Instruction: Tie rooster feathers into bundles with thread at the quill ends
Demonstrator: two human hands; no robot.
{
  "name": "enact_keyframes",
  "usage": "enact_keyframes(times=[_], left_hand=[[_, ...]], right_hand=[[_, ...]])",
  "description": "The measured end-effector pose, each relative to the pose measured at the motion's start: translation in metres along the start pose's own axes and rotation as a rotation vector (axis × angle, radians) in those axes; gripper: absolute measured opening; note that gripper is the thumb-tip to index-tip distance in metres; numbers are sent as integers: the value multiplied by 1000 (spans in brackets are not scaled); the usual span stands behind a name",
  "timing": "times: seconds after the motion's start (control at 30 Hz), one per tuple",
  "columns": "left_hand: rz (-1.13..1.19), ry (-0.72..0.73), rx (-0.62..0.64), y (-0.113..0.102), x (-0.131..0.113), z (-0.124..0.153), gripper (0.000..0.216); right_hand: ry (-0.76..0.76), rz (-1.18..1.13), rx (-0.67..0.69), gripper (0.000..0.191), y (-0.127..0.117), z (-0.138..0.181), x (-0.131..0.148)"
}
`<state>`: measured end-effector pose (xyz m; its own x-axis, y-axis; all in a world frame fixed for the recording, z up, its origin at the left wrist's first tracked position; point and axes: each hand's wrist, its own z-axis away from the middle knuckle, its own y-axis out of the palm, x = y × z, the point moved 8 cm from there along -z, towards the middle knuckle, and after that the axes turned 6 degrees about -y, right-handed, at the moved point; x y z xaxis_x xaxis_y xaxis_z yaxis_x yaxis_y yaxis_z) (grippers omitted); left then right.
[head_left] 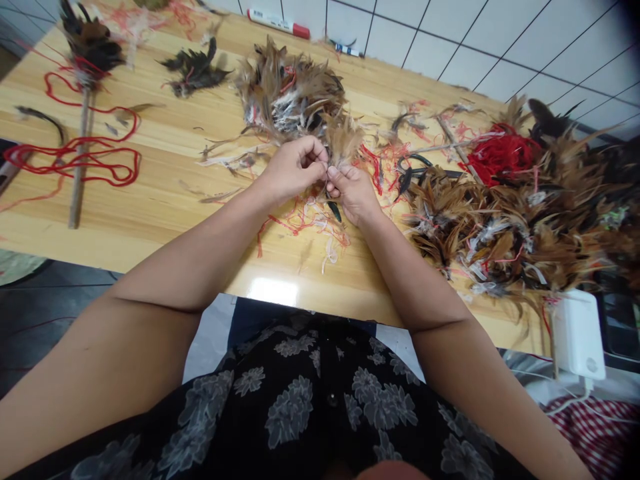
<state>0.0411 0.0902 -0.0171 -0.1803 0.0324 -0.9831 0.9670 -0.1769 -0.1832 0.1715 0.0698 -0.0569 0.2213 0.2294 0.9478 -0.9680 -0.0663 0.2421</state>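
Note:
My left hand [295,168] and my right hand [353,192] meet over the middle of a wooden table [165,200]. Both are closed in a pinch on a small tuft of brown feathers [343,139] that fans up and away from the fingertips. A dark feather [335,211] hangs below my right hand. Red and white thread scraps [310,223] lie on the table under both hands. A big pile of brown feathers [290,93] sits just beyond the hands.
A larger heap of brown and black feathers [520,227] with a red yarn bundle [500,155] fills the right side. Black scissors [415,170] lie right of my hands. Left: a stick with feathers [83,113] and red cord [75,157]. A marker [278,23] lies at the back; a white box [577,333] sits front right.

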Motion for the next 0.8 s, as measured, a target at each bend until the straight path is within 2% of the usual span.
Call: enact_keyframes(times=[0.17, 0.4, 0.5, 0.6, 0.7, 0.8], left_hand=[[-43, 8, 2, -1, -2, 0, 27], [65, -38, 5, 2, 1, 3, 21], [73, -57, 60, 4, 7, 1, 19], [75, -74, 132, 9, 14, -1, 27], [52, -92, 142, 10, 19, -3, 33], [-10, -81, 128, 8, 18, -3, 30]], right_hand=[[-1, -3, -9, 44, -1, -1, -2], [21, -121, -51, 39, -12, -5, 1], [4, -156, -76, 36, -17, -9, 0], [-8, -134, -79, 36, -20, -13, -4], [-16, -137, -98, 33, -21, -15, -6], [-10, -180, -128, 29, -19, -12, -4]])
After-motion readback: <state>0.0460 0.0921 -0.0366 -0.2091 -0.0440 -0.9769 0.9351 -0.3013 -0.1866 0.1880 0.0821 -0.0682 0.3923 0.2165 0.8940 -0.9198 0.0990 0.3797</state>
